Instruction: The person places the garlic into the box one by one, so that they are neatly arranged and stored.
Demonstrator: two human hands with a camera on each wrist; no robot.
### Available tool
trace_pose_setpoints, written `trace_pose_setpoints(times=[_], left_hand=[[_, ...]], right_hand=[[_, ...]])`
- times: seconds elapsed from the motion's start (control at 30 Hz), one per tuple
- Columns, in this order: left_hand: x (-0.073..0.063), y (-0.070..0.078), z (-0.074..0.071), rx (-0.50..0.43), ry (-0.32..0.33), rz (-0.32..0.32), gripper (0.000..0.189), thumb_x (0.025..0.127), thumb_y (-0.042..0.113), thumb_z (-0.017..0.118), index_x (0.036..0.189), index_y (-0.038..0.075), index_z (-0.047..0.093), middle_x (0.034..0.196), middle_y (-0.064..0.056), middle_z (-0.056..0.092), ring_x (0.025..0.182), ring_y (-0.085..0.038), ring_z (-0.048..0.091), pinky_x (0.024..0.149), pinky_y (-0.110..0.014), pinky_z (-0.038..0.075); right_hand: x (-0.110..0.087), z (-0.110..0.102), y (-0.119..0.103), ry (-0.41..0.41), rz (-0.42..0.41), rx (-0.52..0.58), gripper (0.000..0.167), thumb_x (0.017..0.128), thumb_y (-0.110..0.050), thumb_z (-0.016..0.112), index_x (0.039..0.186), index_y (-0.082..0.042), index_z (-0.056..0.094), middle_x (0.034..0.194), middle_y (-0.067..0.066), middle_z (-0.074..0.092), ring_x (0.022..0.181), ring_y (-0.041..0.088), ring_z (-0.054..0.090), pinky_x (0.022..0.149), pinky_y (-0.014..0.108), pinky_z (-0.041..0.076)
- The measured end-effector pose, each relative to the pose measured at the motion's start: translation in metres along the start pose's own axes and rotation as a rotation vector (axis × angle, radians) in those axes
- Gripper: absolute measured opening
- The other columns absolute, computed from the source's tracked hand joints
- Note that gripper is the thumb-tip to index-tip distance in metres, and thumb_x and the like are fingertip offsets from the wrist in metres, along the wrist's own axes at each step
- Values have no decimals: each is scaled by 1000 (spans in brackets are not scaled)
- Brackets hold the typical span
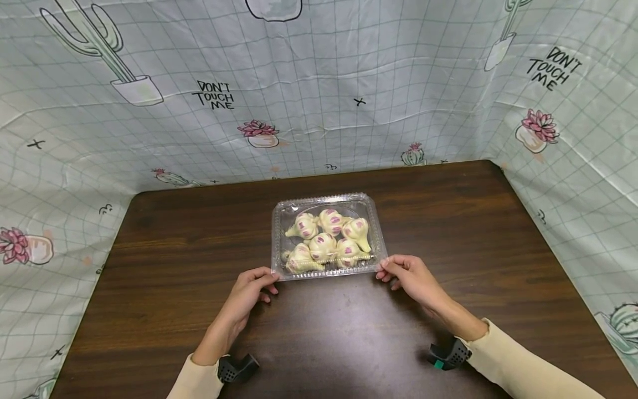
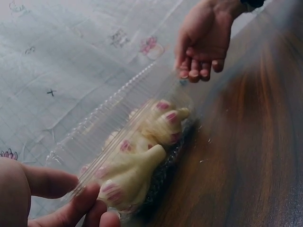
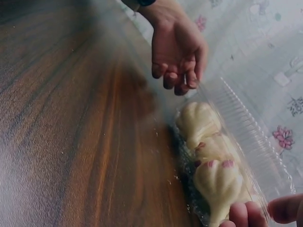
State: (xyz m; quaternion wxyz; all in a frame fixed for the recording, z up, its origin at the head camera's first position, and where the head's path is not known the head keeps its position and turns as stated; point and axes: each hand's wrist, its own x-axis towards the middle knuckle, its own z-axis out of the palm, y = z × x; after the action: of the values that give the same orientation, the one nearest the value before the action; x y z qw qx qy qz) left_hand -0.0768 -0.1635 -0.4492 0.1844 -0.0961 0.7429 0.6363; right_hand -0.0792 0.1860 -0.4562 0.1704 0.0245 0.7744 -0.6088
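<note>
A clear plastic clamshell box (image 1: pixel 326 200) sits on the table, with several garlic bulbs (image 1: pixel 323 246) visible inside. The bulbs are cream with purple patches. My left hand (image 1: pixel 251 288) pinches the box's near left corner between thumb and fingers. At the near right corner, my right hand (image 1: pixel 406 276) pinches the rim the same way. The left wrist view shows thumb and fingertips (image 2: pixel 87 201) meeting on the thin plastic edge, close to a garlic bulb (image 2: pixel 130 177). In the right wrist view, another bulb (image 3: pixel 218 182) lies beside the gripping fingers (image 3: pixel 248 213).
The dark wooden table (image 1: pixel 199 238) extends around the box on all sides. Behind it and at both sides hangs a pale grid-patterned curtain (image 1: pixel 319 83) printed with cacti and lettering. A black device (image 1: pixel 238 368) is strapped to each wrist.
</note>
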Motion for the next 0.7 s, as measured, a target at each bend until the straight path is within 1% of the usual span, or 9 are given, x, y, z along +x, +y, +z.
trace_pose_setpoints(times=[0.23,0.53,0.7], left_hand=[[1,-1,-1,4,2,-24,19,108,11,57,104,-1,71,94,-6,64,78,-15,61,63,-24,53],[-1,-1,-5,63,-58,7,25,109,16,55,112,-4,70,106,-9,70,82,-17,63,67,-25,53],[-1,-2,-7,62,-61,13,26,110,15,53,115,-5,69,106,-9,70,82,-17,63,66,-25,54]], right_hand=[[1,-5,1,-41,-2,-30,32,111,-17,55,116,11,71,98,8,76,88,16,65,72,27,59],[-1,-8,1,-59,-6,-26,34,112,-17,52,120,10,70,104,13,77,89,19,67,71,30,61],[-2,-11,1,-56,-7,-29,35,112,-18,51,121,11,69,104,12,76,89,18,66,71,30,61]])
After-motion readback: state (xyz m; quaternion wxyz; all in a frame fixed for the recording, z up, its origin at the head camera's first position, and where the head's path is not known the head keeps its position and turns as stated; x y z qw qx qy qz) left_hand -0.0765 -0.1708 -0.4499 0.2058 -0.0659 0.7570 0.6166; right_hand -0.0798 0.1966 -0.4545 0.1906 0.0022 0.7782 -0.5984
